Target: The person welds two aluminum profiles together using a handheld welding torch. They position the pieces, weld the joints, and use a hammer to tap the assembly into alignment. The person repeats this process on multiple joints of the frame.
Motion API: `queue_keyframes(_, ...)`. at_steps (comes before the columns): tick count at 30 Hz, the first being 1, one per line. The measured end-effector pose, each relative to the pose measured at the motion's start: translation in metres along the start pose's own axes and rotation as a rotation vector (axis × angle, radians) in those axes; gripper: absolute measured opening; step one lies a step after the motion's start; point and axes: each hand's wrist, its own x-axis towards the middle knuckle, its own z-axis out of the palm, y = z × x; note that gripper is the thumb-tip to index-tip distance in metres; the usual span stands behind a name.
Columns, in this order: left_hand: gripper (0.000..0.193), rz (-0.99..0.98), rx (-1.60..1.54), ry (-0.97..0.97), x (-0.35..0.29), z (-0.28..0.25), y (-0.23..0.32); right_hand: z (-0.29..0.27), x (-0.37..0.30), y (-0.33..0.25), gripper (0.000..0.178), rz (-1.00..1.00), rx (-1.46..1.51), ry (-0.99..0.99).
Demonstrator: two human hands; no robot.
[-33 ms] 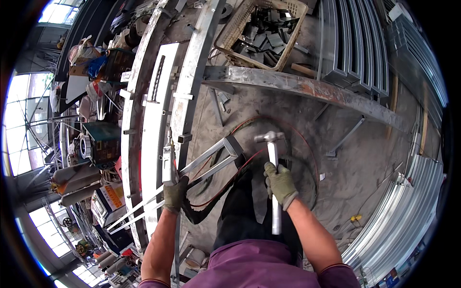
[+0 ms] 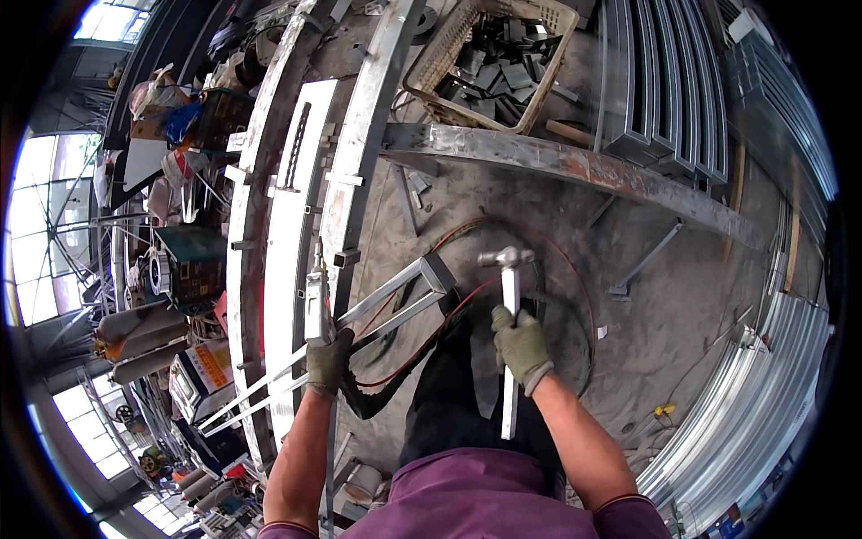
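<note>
Hand tools and a metal frame at a workbench, seen from above. The silver ball-ended metal hammer [image 2: 511, 289] stands over the concrete floor [image 2: 646, 359], in front of the dark trousers, head pointing away from the body. It is probably head-heavy and rigid, its smooth pale handle perhaps slippery; a hold on the lower handle should give more swing, one nearer the head more control. The right hand [image 2: 523, 349], in an olive-green knitted glove, is closed around the handle at mid-length, leaving the butt free below. The left hand [image 2: 329, 364], similarly gloved, is curled at the rear of an elongated silver-grey tool with a thin tip [image 2: 317, 305]; this appears stiff and is best held by its thicker body. Beside it slants a narrow frame of silver metal bars [image 2: 382, 293], likely light and rigid; whether the left fingers touch it cannot be told.
</note>
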Motion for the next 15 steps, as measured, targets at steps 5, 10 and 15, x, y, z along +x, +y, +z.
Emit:
queue_keyframes(5, 0.018, -0.005, 0.044, 0.026, -0.002, -0.001, -0.002, -0.002, -0.017, -0.020, 0.042, 0.104, -0.107, -0.147)
queue_keyframes(10, 0.021, 0.017, -0.007, 0.070, 0.001, 0.002, -0.010, 0.013, -0.028, -0.024, 0.038, 0.115, -0.172, -0.131)
queue_keyframes(15, 0.028, 0.032, -0.052, 0.053, -0.003, 0.002, -0.001, 0.018, -0.038, -0.040, 0.039, 0.087, -0.217, -0.141)
